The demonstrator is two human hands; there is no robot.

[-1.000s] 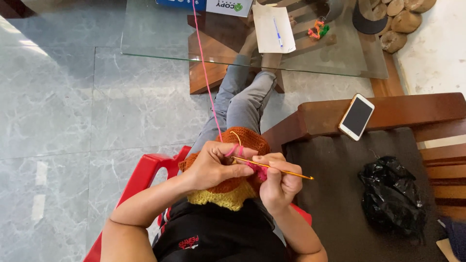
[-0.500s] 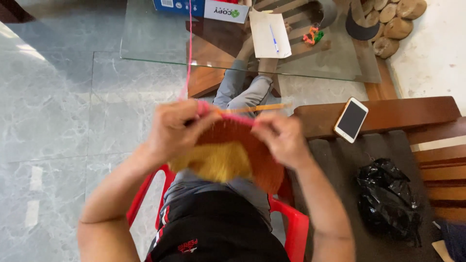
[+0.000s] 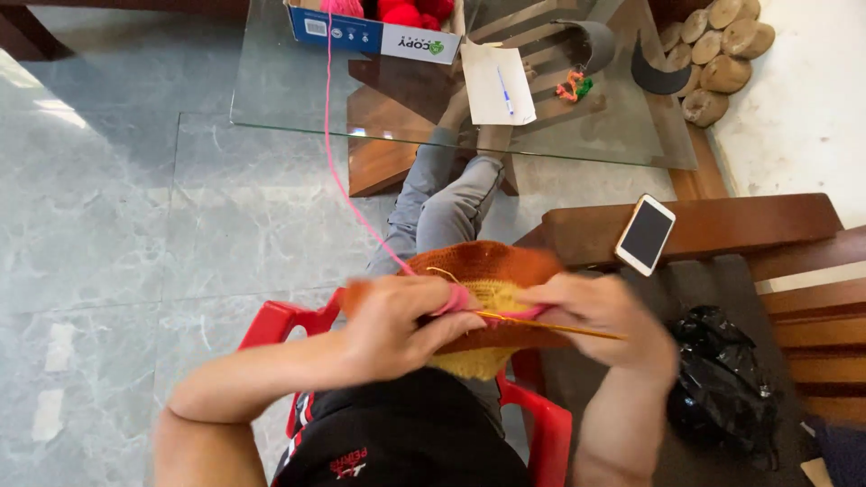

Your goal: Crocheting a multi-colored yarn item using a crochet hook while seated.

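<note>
My left hand grips the near edge of an orange and yellow crocheted piece held over my lap. A pink yarn strand runs from that hand up to yarn balls in a box on the glass table. My right hand pinches a thin golden crochet hook, whose tip lies at the pink edge of the piece between both hands. I sit on a red plastic chair.
A glass table stands ahead with a blue and white box of red and pink yarn, a paper sheet with a pen and small coloured scraps. A phone lies on a wooden bench at right, beside a black bag.
Both hands and the crocheted piece rose toward the camera, then came back down over the lap. The hook again points to the right.
</note>
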